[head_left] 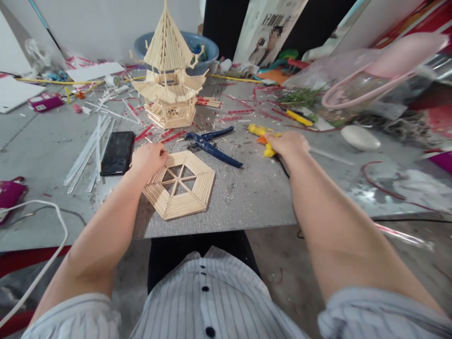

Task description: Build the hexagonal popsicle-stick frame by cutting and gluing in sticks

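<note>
A flat hexagonal frame of wooden sticks [187,193] lies on the grey table [247,188] in front of me. My left hand [148,157] rests on its upper left corner with the fingers curled closed, pressing or pinching the sticks there. To the right, my right hand [287,142] is closed round a yellow glue gun [259,132] with an orange trigger, its nozzle pointing left. Blue pliers [212,143] lie between the two hands. A tall wooden-stick pagoda model [169,80] stands further back.
A black phone [117,153] lies left of the frame beside several white sticks [88,150]. Red stick scraps litter the table. A blue bowl [206,47], a pink-rimmed plastic container [356,89], a white oval object [360,137] and a white cable [52,254] surround the work spot.
</note>
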`<action>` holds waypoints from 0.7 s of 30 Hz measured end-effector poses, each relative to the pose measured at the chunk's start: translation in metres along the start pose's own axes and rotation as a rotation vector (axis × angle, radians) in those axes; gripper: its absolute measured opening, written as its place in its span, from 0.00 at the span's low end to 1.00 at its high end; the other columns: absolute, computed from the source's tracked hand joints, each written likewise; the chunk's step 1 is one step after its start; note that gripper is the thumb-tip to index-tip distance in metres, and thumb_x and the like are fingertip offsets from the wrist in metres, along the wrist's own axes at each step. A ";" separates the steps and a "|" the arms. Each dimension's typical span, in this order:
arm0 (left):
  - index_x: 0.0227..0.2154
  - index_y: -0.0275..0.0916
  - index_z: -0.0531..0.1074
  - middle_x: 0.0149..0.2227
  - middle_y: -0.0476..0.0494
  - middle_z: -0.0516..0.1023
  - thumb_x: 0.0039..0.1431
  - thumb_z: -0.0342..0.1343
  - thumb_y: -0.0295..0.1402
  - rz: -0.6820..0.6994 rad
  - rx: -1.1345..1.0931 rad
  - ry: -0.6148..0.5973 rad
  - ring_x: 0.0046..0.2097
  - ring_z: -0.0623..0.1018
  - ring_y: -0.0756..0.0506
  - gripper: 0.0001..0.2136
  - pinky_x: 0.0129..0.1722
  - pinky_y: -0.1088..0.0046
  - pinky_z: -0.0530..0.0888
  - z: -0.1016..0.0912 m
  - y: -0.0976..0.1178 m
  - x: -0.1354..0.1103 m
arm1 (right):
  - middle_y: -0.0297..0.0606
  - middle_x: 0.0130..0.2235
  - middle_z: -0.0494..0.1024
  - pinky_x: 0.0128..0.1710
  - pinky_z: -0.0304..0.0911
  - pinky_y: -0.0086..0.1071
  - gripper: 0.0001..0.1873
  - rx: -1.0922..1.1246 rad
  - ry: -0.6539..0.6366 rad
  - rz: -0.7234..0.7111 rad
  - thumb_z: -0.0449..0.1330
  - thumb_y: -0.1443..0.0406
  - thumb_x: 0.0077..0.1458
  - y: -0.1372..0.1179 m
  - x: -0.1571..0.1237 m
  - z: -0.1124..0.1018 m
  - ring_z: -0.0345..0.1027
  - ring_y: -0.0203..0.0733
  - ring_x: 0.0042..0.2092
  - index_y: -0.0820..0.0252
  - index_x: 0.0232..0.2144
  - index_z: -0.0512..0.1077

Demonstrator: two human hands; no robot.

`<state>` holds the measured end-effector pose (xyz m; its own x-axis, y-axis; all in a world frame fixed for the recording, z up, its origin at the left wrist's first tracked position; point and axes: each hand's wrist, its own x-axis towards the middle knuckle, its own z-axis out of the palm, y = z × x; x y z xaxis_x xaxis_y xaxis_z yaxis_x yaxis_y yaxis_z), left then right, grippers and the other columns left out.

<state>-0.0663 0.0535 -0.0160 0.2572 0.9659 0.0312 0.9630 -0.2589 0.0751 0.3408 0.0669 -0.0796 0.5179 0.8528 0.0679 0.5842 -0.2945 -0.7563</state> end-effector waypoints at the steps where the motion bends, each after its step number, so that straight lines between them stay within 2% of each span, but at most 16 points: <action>1: 0.40 0.46 0.76 0.44 0.40 0.80 0.57 0.44 0.41 -0.008 -0.006 0.005 0.46 0.77 0.38 0.17 0.42 0.63 0.72 0.000 -0.001 0.000 | 0.35 0.21 0.63 0.43 0.61 0.52 0.27 -0.079 0.117 0.054 0.68 0.56 0.40 -0.003 -0.002 -0.001 0.67 0.52 0.41 0.52 0.17 0.51; 3: 0.41 0.45 0.76 0.44 0.39 0.80 0.57 0.43 0.41 -0.026 -0.018 0.019 0.46 0.77 0.38 0.18 0.41 0.63 0.72 0.000 -0.002 0.000 | 0.36 0.21 0.63 0.48 0.56 0.56 0.26 -0.197 0.265 0.079 0.69 0.58 0.40 -0.014 -0.010 -0.001 0.65 0.52 0.44 0.54 0.15 0.53; 4: 0.41 0.44 0.76 0.43 0.39 0.80 0.58 0.43 0.42 -0.032 -0.024 0.027 0.46 0.77 0.37 0.18 0.41 0.63 0.72 0.000 -0.002 0.001 | 0.37 0.22 0.64 0.49 0.55 0.56 0.24 -0.234 0.258 0.033 0.68 0.58 0.42 -0.022 -0.015 0.000 0.64 0.51 0.44 0.55 0.16 0.55; 7: 0.41 0.43 0.76 0.43 0.38 0.80 0.59 0.42 0.41 -0.041 -0.045 0.055 0.45 0.77 0.38 0.18 0.39 0.63 0.72 0.003 -0.003 0.003 | 0.41 0.27 0.70 0.46 0.59 0.53 0.15 -0.400 0.157 -0.113 0.62 0.54 0.50 -0.051 -0.030 0.001 0.67 0.50 0.42 0.57 0.22 0.67; 10: 0.37 0.41 0.76 0.41 0.38 0.81 0.58 0.44 0.41 -0.118 -0.076 0.120 0.44 0.78 0.38 0.17 0.38 0.65 0.71 0.009 -0.004 0.006 | 0.44 0.34 0.76 0.42 0.62 0.45 0.11 -0.512 0.065 -0.250 0.56 0.58 0.54 -0.080 -0.043 0.008 0.69 0.50 0.41 0.57 0.33 0.74; 16: 0.32 0.41 0.76 0.37 0.41 0.81 0.58 0.45 0.42 -0.156 -0.125 0.152 0.42 0.79 0.40 0.16 0.36 0.67 0.70 0.016 -0.004 0.007 | 0.43 0.42 0.78 0.40 0.62 0.38 0.15 -0.625 -0.211 -0.526 0.51 0.61 0.58 -0.113 -0.058 0.040 0.70 0.49 0.44 0.57 0.40 0.75; 21: 0.36 0.42 0.75 0.44 0.42 0.79 0.59 0.45 0.40 -0.160 -0.074 0.082 0.44 0.78 0.40 0.15 0.37 0.67 0.72 0.015 -0.001 0.001 | 0.42 0.51 0.74 0.52 0.59 0.35 0.18 -0.661 -0.361 -0.724 0.50 0.63 0.59 -0.124 -0.067 0.068 0.65 0.45 0.53 0.60 0.48 0.73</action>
<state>-0.0659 0.0547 -0.0309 0.0905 0.9915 0.0939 0.9818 -0.1047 0.1586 0.1909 0.0753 -0.0345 -0.2463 0.9657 0.0824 0.9623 0.2538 -0.0982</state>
